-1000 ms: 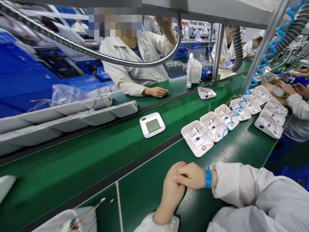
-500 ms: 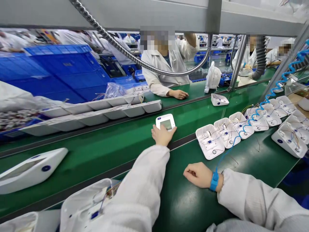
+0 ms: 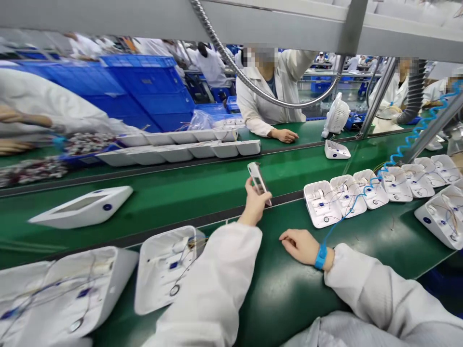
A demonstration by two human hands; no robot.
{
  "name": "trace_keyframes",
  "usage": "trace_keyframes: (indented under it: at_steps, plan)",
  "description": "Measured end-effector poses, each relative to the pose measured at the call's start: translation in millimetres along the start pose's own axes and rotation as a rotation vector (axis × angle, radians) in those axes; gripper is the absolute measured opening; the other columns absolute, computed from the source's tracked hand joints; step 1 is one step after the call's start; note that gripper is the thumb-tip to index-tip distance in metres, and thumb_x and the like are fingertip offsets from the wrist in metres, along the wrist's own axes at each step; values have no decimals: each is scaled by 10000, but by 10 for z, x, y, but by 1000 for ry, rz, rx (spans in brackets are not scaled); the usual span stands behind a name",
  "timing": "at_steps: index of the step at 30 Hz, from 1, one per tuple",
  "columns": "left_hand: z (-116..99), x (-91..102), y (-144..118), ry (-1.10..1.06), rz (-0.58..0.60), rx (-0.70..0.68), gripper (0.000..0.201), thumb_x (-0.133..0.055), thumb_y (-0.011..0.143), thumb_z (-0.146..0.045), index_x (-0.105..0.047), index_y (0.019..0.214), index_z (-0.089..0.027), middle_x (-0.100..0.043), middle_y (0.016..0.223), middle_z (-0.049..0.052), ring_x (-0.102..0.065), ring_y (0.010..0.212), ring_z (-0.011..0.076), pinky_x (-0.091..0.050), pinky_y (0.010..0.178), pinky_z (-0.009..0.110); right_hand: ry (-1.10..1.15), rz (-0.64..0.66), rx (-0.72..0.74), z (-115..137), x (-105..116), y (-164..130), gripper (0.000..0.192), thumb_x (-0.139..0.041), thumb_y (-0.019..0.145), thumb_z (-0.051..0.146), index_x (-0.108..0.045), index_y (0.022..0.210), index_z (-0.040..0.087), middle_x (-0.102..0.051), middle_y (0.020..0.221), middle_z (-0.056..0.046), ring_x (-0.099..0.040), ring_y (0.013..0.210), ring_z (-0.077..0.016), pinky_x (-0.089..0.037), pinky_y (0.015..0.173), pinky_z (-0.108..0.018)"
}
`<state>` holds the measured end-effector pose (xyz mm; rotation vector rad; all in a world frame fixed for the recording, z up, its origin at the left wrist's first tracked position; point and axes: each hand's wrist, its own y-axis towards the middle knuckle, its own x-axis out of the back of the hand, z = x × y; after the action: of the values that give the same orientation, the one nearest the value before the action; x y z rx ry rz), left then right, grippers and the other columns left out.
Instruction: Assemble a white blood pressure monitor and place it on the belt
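Note:
My left hand (image 3: 253,206) grips a white plastic casing (image 3: 256,174) with a display window, thumb on one side and fingers on the other. The casing is tipped up nearly edge-on above the green conveyor belt (image 3: 202,185). My right hand (image 3: 300,246) rests on the green worktop (image 3: 285,299), its fingers loosely stretched and holding nothing. A blue wrist strap (image 3: 320,256) circles that wrist. To its right, open white housings (image 3: 323,206) with wires inside stand in a row. Beside my left sleeve lies another open housing (image 3: 162,274).
A white casing (image 3: 87,207) lies on the belt at left, another (image 3: 337,149) farther back. A coiled blue cord (image 3: 408,142) crosses at right. A metal hose (image 3: 260,99) hangs overhead. Across the belt sit a co-worker's hand (image 3: 285,135) and a white fan (image 3: 336,115).
My left hand has lifted the casing off the belt and turned it from face-up to nearly edge-on. My right hand stays on the worktop, fingers less curled. The view has shifted left.

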<state>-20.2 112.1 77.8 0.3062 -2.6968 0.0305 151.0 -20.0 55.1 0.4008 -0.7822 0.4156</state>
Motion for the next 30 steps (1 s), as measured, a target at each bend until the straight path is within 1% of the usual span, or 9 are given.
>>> trace_keyframes:
  at_steps: [4,8,11,14,17,20,23,27,30]
  plan:
    - [2,495,-899,-756,274,-17,813,-480,616,-315,-364,1407,-171,-618,1300,157,-612,1198,337,-550,934,484,-306,77,20,332,582,296,291,-439,998,148,-633,1213,176,-691,1146,-82,-625,1081,-167,-452,971,-266]
    - [146,1062,-1460,-1035,472,155,688,-419,786,-494,-470,1360,-119,-591,1368,200,-590,1234,393,-470,1036,590,-614,133,-256,428,1121,840,357,-338,999,38,-614,1224,69,-638,1224,-215,-619,1092,-183,-434,937,-311]
    - [300,1199,-1599,-1151,589,274,731,-402,804,-598,-528,1324,-99,-596,1363,217,-612,1199,405,-439,1055,611,-770,246,-379,358,1271,1071,239,-466,984,105,-680,1020,4,-676,1060,-265,-662,1007,-235,-453,853,-329]
    - [377,1168,-1605,-1257,631,283,723,-494,766,-553,-544,1319,-91,-621,1330,214,-624,1174,407,-420,1065,609,-874,347,-397,362,1243,1005,219,-561,943,196,-710,930,37,-698,991,-257,-680,958,-314,-485,794,-372]
    - [398,1153,-1566,-1352,592,232,718,-591,719,-444,-532,1336,-83,-643,1291,219,-626,1156,418,-391,1076,620,-917,425,-347,469,1084,685,278,-509,953,211,-682,1122,74,-708,1017,-223,-687,957,-318,-504,769,-372]
    - [417,1179,-1531,-1379,485,222,677,-630,693,-333,-550,1322,-96,-663,1262,202,-628,1150,414,-368,1092,627,-934,487,-338,589,874,248,520,-466,957,182,-424,1458,48,-724,934,-186,-710,852,-288,-511,701,-347]
    - [427,1203,-1518,-1379,412,226,677,-640,675,-283,-554,1322,-104,-668,1257,192,-627,1151,418,-355,1098,642,-941,516,-344,690,764,-122,613,-441,974,191,-260,1546,66,-731,837,-128,-716,777,-267,-507,658,-329]
    - [402,1217,-1524,-1364,389,201,694,-647,667,-254,-544,1339,-117,-663,1271,181,-615,1175,417,-349,1108,638,-992,376,-402,925,816,-280,478,-496,979,267,-475,1441,143,-718,841,-117,-706,787,-280,-506,629,-342]
    - [394,1223,-1528,-1357,377,171,686,-666,674,-269,-548,1334,-121,-653,1289,180,-602,1198,415,-356,1112,621,-904,202,-237,1180,703,-191,336,-582,953,306,-636,1245,149,-687,976,-139,-666,910,-285,-528,728,-373]
